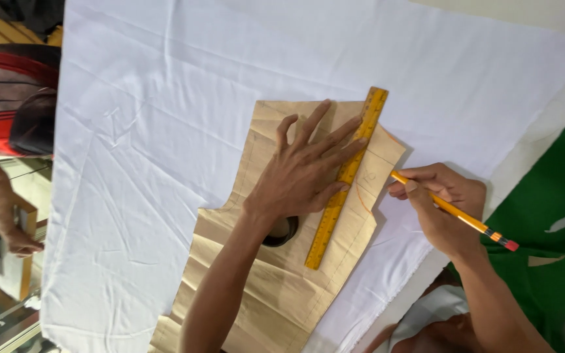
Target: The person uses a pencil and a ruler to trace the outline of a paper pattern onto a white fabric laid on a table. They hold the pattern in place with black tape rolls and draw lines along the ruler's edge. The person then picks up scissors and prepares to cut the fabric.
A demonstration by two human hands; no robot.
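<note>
White cloth (165, 131) covers most of the bench (557, 19). A brown paper pattern (263, 287) lies on the cloth toward its near edge. A yellow ruler (341, 189) lies along the pattern's right side, pressed flat by the left hand (302, 170), fingers spread wide, grip around nothing. The right hand (443, 209) pinches a yellow pencil (456, 212), tip at the pattern's right edge.
</note>
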